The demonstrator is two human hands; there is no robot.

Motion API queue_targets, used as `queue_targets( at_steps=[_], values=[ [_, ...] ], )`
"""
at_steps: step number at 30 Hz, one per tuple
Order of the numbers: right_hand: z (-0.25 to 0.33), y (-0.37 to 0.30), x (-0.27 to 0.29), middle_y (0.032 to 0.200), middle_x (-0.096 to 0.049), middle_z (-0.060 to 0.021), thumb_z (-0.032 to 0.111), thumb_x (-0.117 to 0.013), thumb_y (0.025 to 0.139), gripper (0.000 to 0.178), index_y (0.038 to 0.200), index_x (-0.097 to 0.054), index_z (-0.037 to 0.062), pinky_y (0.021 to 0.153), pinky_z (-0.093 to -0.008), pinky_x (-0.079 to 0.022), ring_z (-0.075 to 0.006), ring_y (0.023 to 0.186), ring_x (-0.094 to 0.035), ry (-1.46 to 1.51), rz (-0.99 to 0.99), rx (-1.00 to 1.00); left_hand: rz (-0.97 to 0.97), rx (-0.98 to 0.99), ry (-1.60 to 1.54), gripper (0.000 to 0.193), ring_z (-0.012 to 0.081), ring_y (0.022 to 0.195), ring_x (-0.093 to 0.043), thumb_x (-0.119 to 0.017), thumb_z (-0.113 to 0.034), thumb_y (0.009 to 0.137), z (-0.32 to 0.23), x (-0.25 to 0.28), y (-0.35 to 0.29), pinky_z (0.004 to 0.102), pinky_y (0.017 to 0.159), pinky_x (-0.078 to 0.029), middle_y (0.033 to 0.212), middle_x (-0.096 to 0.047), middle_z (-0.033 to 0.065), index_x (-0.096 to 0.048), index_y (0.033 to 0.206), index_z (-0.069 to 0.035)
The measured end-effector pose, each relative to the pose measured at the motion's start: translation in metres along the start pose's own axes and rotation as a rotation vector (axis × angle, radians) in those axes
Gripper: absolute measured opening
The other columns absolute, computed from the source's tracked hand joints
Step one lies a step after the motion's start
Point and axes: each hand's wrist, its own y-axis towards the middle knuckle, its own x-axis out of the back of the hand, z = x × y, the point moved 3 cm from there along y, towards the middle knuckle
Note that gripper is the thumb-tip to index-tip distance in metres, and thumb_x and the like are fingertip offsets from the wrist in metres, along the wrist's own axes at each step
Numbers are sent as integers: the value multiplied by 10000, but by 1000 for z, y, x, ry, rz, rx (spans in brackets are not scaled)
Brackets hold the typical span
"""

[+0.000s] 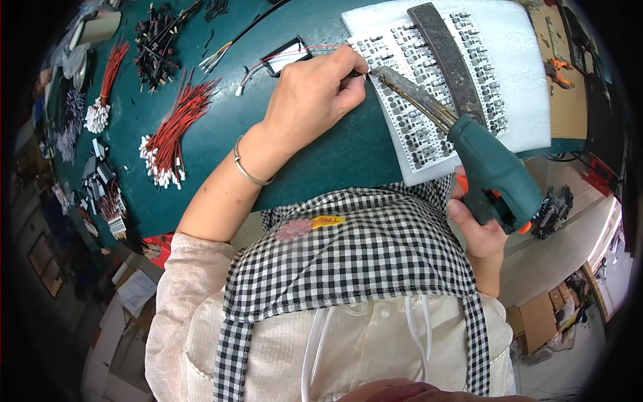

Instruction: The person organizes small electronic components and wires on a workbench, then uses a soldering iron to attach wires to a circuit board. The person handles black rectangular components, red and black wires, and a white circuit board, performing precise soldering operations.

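My right hand [477, 231] is wrapped round the grip of a green soldering gun [495, 167] with orange parts. Its metal barrel points up and left, and the tip is at the left edge of a white circuit board panel [435, 151] covered with rows of small dark components. Just left of that tip, my left hand [313, 94] is closed in a pinch on a small dark piece, mostly hidden by the fingers. Behind the left hand, a thin red wire [328, 47] runs between the panel and a small black-framed rectangular part [287, 56] on the green table.
The panel rests on a white foam sheet [529, 100], with a dark flat bar [447, 63] across it. Bundles of red wires with white connectors [175, 130] lie at the left, near black cable bundles [157, 43]. Orange-handled pliers [558, 72] lie at the far right.
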Motion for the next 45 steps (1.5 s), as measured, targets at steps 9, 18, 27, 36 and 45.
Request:
queue_targets(
  at_steps=[9,18,27,36,45],
  values=[
    [-2,-2,-2,856,-664,-58,-44,-728,727,240,950,-653,-1,663,-256,-506,-131,742,-623,-114,-6,7,4,-14,-1,110,66,484,-548,-679,-21,734,1,0,0,205,456,-442,661,-620,18,-619,821,-52],
    [10,10,8,625,-521,-84,65,-720,717,550,1170,-462,-109,464,-242,-415,-142,494,-497,132,-71,78,14,-8,-2,114,72,499,-555,-680,-21,734,1,0,0,205,466,-454,677,-627,21,-621,827,-50],
    [9,11,6,581,-497,-80,123,-736,735,598,1181,-434,-136,433,-240,-400,-145,448,-476,170,-107,115,38,-11,-8,125,68,506,-560,-681,-22,752,0,1,0,202,475,-457,694,-637,31,-623,861,-42],
    [13,11,12,622,-509,-104,117,-729,741,586,1173,-432,-144,416,-239,-403,-139,446,-471,177,-79,139,132,233,-207,166,55,545,-554,-661,-45,803,1,6,-2,208,513,-455,709,-655,45,-627,965,-38],
    [6,8,15,1021,-551,-220,68,-721,740,579,1183,-420,-154,425,-252,-453,-148,517,-525,185,-36,158,32,-2,19,121,144,523,-579,-672,-31,767,-6,0,-3,249,498,-471,664,-625,50,-611,865,-66]
  ],
)
